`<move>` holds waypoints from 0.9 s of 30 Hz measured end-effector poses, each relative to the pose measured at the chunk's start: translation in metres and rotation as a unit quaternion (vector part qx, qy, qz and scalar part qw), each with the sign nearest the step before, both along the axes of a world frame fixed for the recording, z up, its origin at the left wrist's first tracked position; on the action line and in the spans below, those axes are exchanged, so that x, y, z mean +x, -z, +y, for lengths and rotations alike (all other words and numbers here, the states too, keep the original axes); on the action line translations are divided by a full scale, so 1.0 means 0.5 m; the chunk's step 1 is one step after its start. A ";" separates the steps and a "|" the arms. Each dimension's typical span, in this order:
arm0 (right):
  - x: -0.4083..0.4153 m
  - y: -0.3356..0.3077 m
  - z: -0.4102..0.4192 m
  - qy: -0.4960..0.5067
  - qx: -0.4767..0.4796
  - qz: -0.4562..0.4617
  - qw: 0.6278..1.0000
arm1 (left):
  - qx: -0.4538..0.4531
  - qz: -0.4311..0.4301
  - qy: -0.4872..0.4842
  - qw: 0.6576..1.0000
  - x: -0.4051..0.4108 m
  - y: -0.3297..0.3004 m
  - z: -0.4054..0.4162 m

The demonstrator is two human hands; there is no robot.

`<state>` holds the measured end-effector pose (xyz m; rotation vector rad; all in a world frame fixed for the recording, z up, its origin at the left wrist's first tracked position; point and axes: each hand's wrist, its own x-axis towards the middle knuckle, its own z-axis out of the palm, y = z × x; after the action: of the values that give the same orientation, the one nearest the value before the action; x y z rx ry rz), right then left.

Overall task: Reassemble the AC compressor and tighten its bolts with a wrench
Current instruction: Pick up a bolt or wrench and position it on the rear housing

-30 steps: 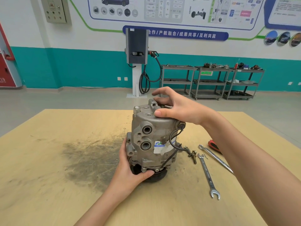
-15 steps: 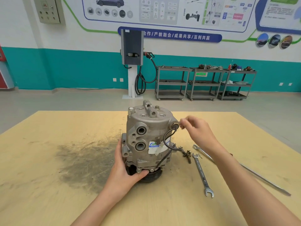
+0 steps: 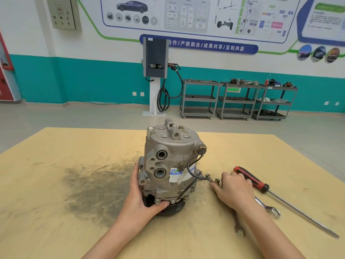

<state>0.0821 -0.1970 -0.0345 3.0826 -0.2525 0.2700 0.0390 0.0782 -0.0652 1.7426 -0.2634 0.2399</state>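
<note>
While the compressor (image 3: pixel 170 165) stands upright on its pulley end near the middle of the table (image 3: pixel 56 184), the left hand (image 3: pixel 141 199) steadies it low down: palm against its left flank, thumb curled round under the front flange just above the pulley (image 3: pixel 171 208). The other fingers are hidden behind the body. The right hand (image 3: pixel 233 189) lies on the table just to the compressor's right, fingers bent down at the loose bolts (image 3: pixel 212 180) lying there. The fingertips sit at the bolts, but whether they already pinch one I cannot tell, since the knuckles hide them.

The step in hand looks like fetching a bolt for the top cover, whose holes (image 3: pixel 164 137) seem still empty. Next, a bolt must be lifted clear, carried up to the cover, dropped straight into a hole and started by hand before any tool is used. Two wrenches (image 3: pixel 237 221) lie partly under the right wrist, and a screwdriver (image 3: pixel 252 179) lies just beyond the hand. The black wire (image 3: pixel 192 165) looping down the body should be kept away from the bolt seats.
</note>
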 end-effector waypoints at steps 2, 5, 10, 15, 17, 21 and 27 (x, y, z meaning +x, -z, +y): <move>0.000 0.002 0.001 0.003 -0.007 0.018 1.000 | 0.003 0.002 -0.001 1.000 -0.001 -0.001 0.001; 0.001 0.004 0.006 -0.004 0.015 0.024 1.000 | 0.008 0.004 -0.003 1.000 -0.001 -0.003 0.001; -0.006 -0.023 0.012 -0.022 0.080 -0.043 0.996 | 0.016 0.008 -0.011 1.000 -0.002 -0.002 0.003; -0.035 -0.152 0.049 -0.177 0.473 -0.213 0.837 | 0.010 0.007 -0.021 1.000 0.003 0.003 0.002; -0.052 -0.210 0.083 -0.239 0.539 -0.242 0.770 | 0.014 0.006 -0.023 1.000 0.003 0.004 0.001; -0.058 -0.269 0.132 -0.306 0.497 -0.240 0.776 | 0.008 0.008 -0.020 1.000 0.003 0.003 0.000; -0.047 -0.276 0.163 -0.307 0.397 -0.176 0.847 | -0.005 0.006 -0.006 1.000 0.001 -0.002 -0.001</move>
<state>0.0586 -0.1154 0.1035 3.7857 0.8735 0.9800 0.0394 0.0776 -0.0640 1.7359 -0.2421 0.2396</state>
